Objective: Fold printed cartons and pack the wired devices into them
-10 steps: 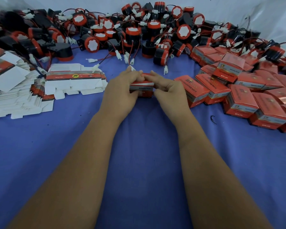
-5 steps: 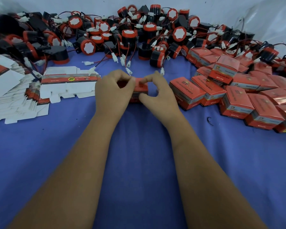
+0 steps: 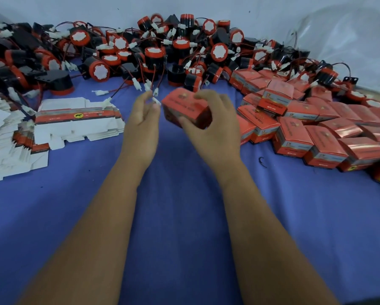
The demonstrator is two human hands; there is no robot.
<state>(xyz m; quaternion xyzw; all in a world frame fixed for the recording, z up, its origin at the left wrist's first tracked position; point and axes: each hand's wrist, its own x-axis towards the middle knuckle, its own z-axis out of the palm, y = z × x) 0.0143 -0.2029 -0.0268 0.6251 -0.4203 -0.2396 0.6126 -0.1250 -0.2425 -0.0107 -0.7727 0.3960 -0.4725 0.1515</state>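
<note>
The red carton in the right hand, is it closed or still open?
Closed, as far as visible. The carton shows only flat red faces, no flap standing up; the right hand covers its far end.

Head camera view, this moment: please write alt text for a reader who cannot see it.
The right hand grips a closed red printed carton above a blue cloth, while the left hand hangs loosely open beside it. Flat white carton blanks lie left, packed red cartons right, and a heap of black-and-red wired devices behind.
</note>
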